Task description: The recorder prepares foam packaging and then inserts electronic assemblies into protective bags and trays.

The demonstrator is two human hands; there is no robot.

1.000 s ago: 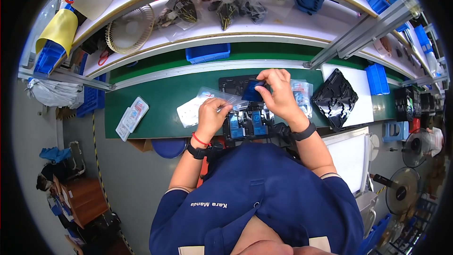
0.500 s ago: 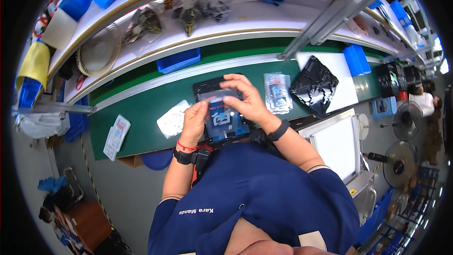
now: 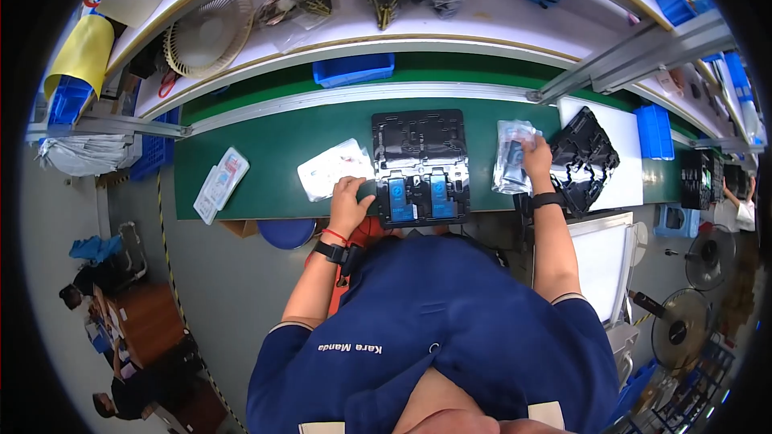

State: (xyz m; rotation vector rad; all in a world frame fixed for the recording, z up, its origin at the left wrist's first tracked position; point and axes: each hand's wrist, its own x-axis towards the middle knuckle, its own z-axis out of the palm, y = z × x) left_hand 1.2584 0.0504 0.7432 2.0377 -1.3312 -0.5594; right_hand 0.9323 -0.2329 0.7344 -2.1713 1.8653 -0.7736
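Note:
In the middle of the green bench lies a black plastic tray [image 3: 420, 145]. Two blue rectangular pieces [image 3: 442, 194] sit in its near half. My left hand [image 3: 348, 207] rests by the tray's left side, at the near edge of some white printed sheets [image 3: 330, 167]; its fingers and thumb are apart and I see nothing in them. To the right of the tray, my right hand [image 3: 537, 164] is on a stack of clear plastic packets [image 3: 509, 165], fingers bent and closed on the right edge of a packet. How firmly it grips is partly hidden.
A second black tray [image 3: 591, 153] lies tilted on a white board [image 3: 630, 165] at the right. Two printed packets [image 3: 225, 178] are at the bench's left end. Blue bins [image 3: 354, 70] stand behind, beneath a shelf [image 3: 450, 32] holding bagged parts. Standing fans [image 3: 679, 325] are at far right.
Both hands have parted from the clear film they held over the tray. The right moved right to the packet stack, the left down beside the tray. My view has shifted, and the tray shows uncovered.

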